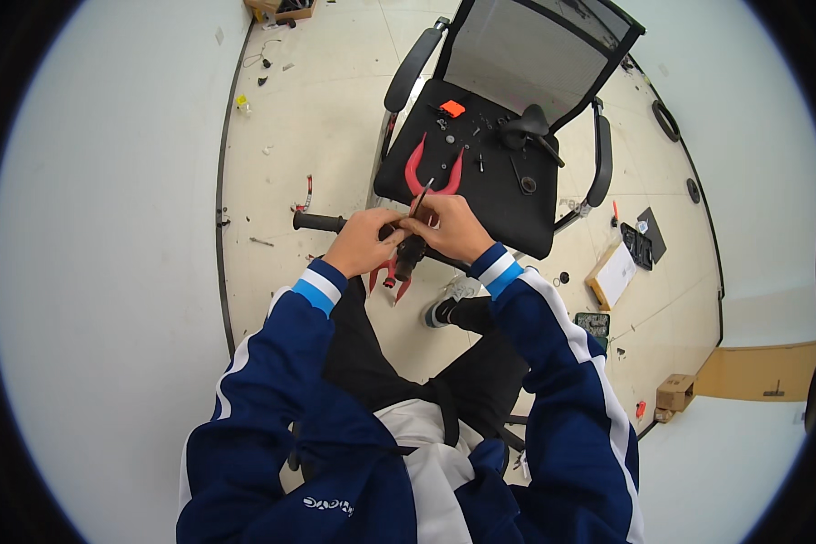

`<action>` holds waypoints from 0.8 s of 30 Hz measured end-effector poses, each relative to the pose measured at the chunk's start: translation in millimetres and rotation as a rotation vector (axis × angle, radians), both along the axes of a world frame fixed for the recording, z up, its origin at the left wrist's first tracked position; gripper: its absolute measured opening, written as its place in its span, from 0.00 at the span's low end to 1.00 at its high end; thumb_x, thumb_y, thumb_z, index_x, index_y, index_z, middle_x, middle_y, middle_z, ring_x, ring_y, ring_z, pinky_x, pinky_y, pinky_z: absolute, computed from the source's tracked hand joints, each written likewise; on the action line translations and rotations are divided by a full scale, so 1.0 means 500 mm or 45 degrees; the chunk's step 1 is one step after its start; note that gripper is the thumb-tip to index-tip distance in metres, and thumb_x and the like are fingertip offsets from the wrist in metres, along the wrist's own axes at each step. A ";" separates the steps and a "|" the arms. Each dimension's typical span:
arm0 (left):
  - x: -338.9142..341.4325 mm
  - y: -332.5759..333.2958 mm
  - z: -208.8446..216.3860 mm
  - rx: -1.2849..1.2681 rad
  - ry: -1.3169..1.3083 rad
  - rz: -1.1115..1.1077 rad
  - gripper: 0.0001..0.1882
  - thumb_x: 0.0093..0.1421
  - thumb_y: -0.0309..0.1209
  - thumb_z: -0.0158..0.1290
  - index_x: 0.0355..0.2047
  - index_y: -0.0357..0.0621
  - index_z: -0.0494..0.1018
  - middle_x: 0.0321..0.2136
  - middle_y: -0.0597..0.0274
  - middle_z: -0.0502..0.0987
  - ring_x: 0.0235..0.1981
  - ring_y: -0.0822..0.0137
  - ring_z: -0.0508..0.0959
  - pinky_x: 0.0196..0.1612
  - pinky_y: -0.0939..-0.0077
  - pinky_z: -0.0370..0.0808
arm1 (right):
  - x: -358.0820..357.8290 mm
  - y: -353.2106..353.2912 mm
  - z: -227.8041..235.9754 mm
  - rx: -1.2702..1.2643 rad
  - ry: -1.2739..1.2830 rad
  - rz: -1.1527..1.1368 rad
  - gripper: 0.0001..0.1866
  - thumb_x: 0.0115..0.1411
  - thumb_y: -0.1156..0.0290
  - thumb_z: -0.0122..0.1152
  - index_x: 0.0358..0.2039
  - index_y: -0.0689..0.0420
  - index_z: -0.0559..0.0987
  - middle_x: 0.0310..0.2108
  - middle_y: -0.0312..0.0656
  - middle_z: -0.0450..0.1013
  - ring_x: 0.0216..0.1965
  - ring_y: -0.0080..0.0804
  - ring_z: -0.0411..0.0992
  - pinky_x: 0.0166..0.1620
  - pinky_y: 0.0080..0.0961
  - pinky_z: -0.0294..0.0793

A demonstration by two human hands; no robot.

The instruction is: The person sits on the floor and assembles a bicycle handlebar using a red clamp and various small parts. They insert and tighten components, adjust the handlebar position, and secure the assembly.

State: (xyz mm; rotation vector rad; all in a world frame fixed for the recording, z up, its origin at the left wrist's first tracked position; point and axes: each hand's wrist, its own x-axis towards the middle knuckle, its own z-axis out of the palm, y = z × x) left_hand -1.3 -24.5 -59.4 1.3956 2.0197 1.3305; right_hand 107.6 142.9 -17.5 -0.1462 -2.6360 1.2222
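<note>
Two counted: left hand and right hand. State?

— Right: thumb and fingers pinching one slim dark rod, its far end pointing away from the body. Left: fingertips bunched, meeting the right's; whether they also grip the rod, cannot tell.

— Close to the hands?

— One black handlebar grip, just left of the left hand. One dark tube, below the joined fingertips, on the body side. Red forked pieces, two: a far fork just beyond the fingertips, a near fork on the body side of them.

— Past the hands?

— One chair, two armrests. On it: one black saddle, beyond and right of the right hand; one orange block, ahead of the fingertips; several loose parts, too small for a sure count.

— Well right of the right hand?

— One open black case; farther off, two black rings, one larger, one smaller.
</note>
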 end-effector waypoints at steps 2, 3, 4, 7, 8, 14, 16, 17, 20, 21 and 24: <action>0.000 0.002 0.009 -0.061 -0.037 0.035 0.10 0.59 0.27 0.58 0.39 0.37 0.80 0.32 0.49 0.81 0.34 0.51 0.80 0.39 0.66 0.75 | 0.001 0.003 0.003 -0.013 -0.039 0.025 0.13 0.56 0.68 0.70 0.25 0.66 0.78 0.22 0.48 0.75 0.23 0.41 0.74 0.30 0.32 0.72; 0.000 0.002 0.007 -0.053 -0.026 0.041 0.09 0.59 0.28 0.59 0.39 0.37 0.80 0.32 0.49 0.81 0.33 0.51 0.80 0.39 0.65 0.75 | 0.002 0.005 0.008 -0.023 -0.045 0.035 0.12 0.56 0.69 0.70 0.27 0.66 0.79 0.23 0.48 0.76 0.24 0.39 0.75 0.31 0.30 0.73; 0.000 0.004 0.006 -0.044 -0.017 0.045 0.09 0.59 0.28 0.59 0.38 0.38 0.81 0.32 0.49 0.81 0.33 0.52 0.80 0.38 0.65 0.75 | 0.004 0.007 0.015 -0.032 -0.052 0.043 0.12 0.56 0.69 0.70 0.28 0.66 0.81 0.24 0.47 0.78 0.25 0.36 0.75 0.32 0.29 0.74; 0.000 0.007 0.010 -0.020 0.048 0.038 0.08 0.59 0.28 0.60 0.38 0.39 0.82 0.30 0.50 0.81 0.32 0.52 0.79 0.37 0.65 0.75 | 0.001 0.017 0.012 -0.204 0.048 0.027 0.11 0.56 0.70 0.68 0.35 0.66 0.83 0.27 0.47 0.80 0.28 0.32 0.77 0.34 0.26 0.75; 0.001 0.009 0.011 -0.012 0.076 0.030 0.08 0.59 0.28 0.60 0.38 0.40 0.82 0.30 0.50 0.81 0.32 0.52 0.79 0.36 0.65 0.74 | 0.000 0.021 0.008 -0.287 0.101 0.013 0.12 0.57 0.71 0.68 0.38 0.65 0.84 0.28 0.47 0.81 0.28 0.31 0.78 0.35 0.26 0.76; 0.003 0.006 0.011 -0.007 0.010 0.054 0.08 0.59 0.26 0.61 0.39 0.41 0.82 0.30 0.51 0.81 0.31 0.54 0.80 0.37 0.66 0.75 | 0.005 0.010 0.013 -0.323 0.007 -0.039 0.09 0.58 0.74 0.66 0.37 0.64 0.85 0.28 0.48 0.81 0.27 0.30 0.78 0.35 0.24 0.76; 0.003 0.003 0.003 0.039 -0.077 0.072 0.08 0.59 0.26 0.61 0.39 0.40 0.82 0.30 0.51 0.82 0.30 0.57 0.81 0.36 0.68 0.76 | 0.005 0.001 0.012 -0.227 0.072 -0.051 0.08 0.56 0.74 0.68 0.35 0.63 0.85 0.27 0.47 0.81 0.25 0.30 0.77 0.34 0.24 0.76; 0.003 0.003 -0.001 0.063 -0.121 0.079 0.08 0.59 0.26 0.61 0.39 0.40 0.82 0.30 0.51 0.82 0.29 0.59 0.81 0.36 0.69 0.76 | 0.004 -0.002 0.011 -0.178 0.105 -0.057 0.07 0.56 0.74 0.69 0.35 0.63 0.85 0.26 0.46 0.81 0.25 0.31 0.77 0.34 0.23 0.76; 0.003 0.004 -0.002 0.092 -0.130 0.076 0.08 0.59 0.26 0.62 0.39 0.38 0.82 0.29 0.51 0.82 0.27 0.62 0.81 0.33 0.71 0.75 | -0.001 -0.009 0.007 -0.110 0.217 -0.068 0.09 0.52 0.72 0.73 0.32 0.64 0.85 0.25 0.46 0.81 0.23 0.32 0.77 0.31 0.24 0.75; 0.004 0.005 0.000 0.074 -0.135 0.071 0.08 0.59 0.26 0.62 0.39 0.38 0.82 0.28 0.52 0.82 0.27 0.62 0.81 0.33 0.71 0.75 | -0.001 -0.010 0.010 -0.104 0.181 -0.098 0.10 0.52 0.72 0.74 0.31 0.65 0.85 0.25 0.46 0.81 0.23 0.31 0.77 0.31 0.24 0.76; 0.009 0.006 0.015 0.030 -0.137 0.079 0.08 0.59 0.27 0.62 0.38 0.38 0.82 0.26 0.52 0.82 0.27 0.62 0.81 0.33 0.71 0.75 | -0.003 -0.015 0.030 -0.102 0.061 -0.167 0.12 0.51 0.70 0.75 0.28 0.67 0.84 0.25 0.46 0.81 0.24 0.30 0.79 0.31 0.24 0.76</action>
